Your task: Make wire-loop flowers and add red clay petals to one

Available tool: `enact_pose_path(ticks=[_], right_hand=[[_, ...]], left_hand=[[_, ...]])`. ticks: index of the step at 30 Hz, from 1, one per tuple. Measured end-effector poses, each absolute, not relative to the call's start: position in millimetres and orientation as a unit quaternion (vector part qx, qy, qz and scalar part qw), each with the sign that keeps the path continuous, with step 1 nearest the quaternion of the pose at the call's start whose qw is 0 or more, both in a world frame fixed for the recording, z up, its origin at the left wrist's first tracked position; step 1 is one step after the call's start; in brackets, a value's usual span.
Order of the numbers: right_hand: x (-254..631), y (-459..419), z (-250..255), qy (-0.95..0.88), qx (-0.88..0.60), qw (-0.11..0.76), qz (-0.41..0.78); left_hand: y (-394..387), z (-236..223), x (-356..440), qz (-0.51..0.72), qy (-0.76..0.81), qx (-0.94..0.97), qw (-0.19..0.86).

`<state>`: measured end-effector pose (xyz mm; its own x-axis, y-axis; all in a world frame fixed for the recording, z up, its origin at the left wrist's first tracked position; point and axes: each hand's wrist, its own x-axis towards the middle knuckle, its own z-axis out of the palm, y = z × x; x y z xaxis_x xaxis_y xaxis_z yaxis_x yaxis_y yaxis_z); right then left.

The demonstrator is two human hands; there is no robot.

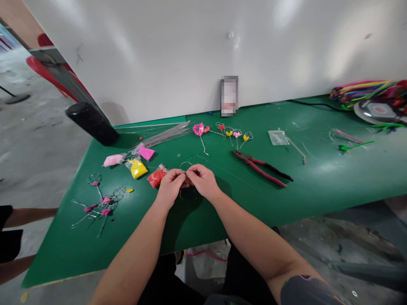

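Observation:
My left hand [170,186] and my right hand [204,180] meet close above the green table, fingertips pinched together. A thin wire [186,163] is held between them, its curved loop rising just beyond the fingers. Most of what lies inside the pinch is hidden. Right beside my left hand is a clear bag of red clay-like material [156,177]. A yellow bag [138,168], a pale pink bag [113,160] and a bright pink bag [147,152] lie farther left. Past my right hand rest pliers [259,166] with red handles, jaws toward the back.
Small wire pieces with pink bits [104,205] lie at left. Behind my hands are a wire-stemmed pink flower [199,129], more wire pieces [237,134] and a bundle of straight wires [165,136]. A phone [229,96] leans on the white panel. Colourful pipe cleaners [365,93] fill the far right.

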<state>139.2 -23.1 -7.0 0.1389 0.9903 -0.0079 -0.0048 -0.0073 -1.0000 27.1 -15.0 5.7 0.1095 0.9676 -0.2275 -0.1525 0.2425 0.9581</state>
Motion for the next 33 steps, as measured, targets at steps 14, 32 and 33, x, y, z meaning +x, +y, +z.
enact_pose_path(ticks=[14, 32, 33], right_hand=[[150, -17, -6, -0.38, -0.507, 0.523, 0.57], [147, -17, -10, -0.402, -0.516, 0.481, 0.583], [147, -18, -10, -0.406, -0.514, 0.479, 0.584]], left_hand=[[1, 16, 7, 0.668, 0.427, 0.29, 0.535], [-2, 26, 10, 0.61, 0.38, 0.216, 0.661], [-2, 26, 10, 0.614, 0.373, 0.219, 0.66]])
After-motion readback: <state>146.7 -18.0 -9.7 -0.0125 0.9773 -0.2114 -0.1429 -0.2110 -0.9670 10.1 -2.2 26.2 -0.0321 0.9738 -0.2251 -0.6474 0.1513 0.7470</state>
